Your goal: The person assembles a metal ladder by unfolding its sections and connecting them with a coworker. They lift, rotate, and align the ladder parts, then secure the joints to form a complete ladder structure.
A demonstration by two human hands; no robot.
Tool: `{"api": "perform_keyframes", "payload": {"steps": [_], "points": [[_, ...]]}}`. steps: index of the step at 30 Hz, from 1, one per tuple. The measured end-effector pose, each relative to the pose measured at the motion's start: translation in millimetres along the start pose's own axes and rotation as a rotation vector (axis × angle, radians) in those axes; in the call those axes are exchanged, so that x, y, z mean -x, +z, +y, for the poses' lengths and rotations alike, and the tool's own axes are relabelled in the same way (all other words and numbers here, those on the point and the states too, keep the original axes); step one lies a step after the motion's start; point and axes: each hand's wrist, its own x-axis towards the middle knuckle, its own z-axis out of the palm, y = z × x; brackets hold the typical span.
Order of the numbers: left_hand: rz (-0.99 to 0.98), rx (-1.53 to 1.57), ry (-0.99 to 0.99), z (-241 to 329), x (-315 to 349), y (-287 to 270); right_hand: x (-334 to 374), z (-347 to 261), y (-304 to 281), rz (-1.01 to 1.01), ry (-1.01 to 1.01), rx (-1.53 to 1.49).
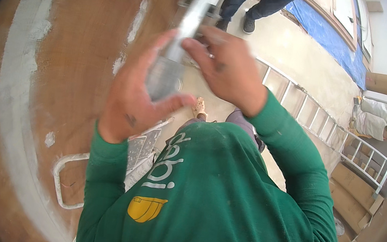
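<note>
A long silvery metal bar (195, 20) runs from the top edge down to my hands. It ends in a wider grey, flat-looking part (164, 76), smeared by motion. My left hand (133, 90) is curved around this grey end, its thumb on the near side and its fingers stretched up along the bar's left side. My right hand (230, 67) grips the bar from the right, thumb against it and the other fingers bent behind. Blur hides the exact contact of the fingertips.
A brown board surface (88, 57) with white filler strips fills the left. Below my left arm stands a white-spattered metal frame (59, 176). An aluminium ladder (313, 113) stretches along the right, near cardboard (354, 193). Another person's legs (242, 1) show at the top, beside blue sheeting (328, 38).
</note>
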Motion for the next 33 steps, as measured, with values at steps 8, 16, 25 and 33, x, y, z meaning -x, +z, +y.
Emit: {"api": "perform_keyframes", "payload": {"steps": [8, 16, 25, 33], "points": [[0.255, -0.678, -0.307, -80, -13, -125, -80, 4, 123, -0.194, -0.153, -0.3], [0.42, -1.29, -0.061, -188, -1, -191, 103, 192, 111, -0.57, 0.321, -0.074], [0.584, -1.329, -0.14, -176, -9, -197, 465, 322, -107, 0.123, 1.269, 0.393], [0.571, -1.166, 0.077, -99, -31, -100, 563, 355, -169, 0.01, 1.473, 0.182]]}}
